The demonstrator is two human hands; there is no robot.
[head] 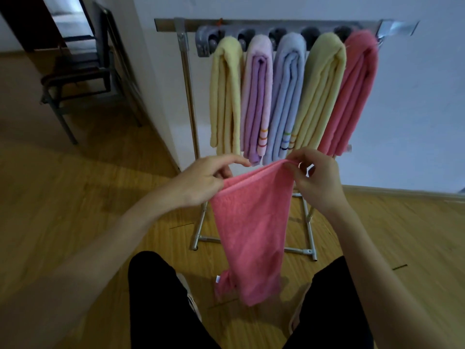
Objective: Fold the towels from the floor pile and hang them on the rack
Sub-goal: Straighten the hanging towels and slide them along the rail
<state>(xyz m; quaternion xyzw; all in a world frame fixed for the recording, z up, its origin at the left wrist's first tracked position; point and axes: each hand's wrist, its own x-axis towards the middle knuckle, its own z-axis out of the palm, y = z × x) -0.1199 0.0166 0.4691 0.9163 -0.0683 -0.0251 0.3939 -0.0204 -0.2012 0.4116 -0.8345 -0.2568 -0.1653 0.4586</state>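
Head view: both hands pinch the top edge of a pink towel point(251, 222), held up in front of the rack point(276, 23). The left hand point(201, 180) has thumb and fingers clamped on the left corner of the hem, with the index finger stretched out along the edge. The right hand point(317, 180) has its fingertips closed tightly on the right corner, bunching it. The 2 hands are near each other, so the cloth hangs narrow and slack, its lower end crumpled near the wooden floor point(75, 197) between the person's legs.

Risk: with so light a pinch at each corner, the hem could slip free, or the trailing end could twist and spoil the fold.

5 folded towels point(284, 96) already hang side by side on the rack. No floor pile shows.
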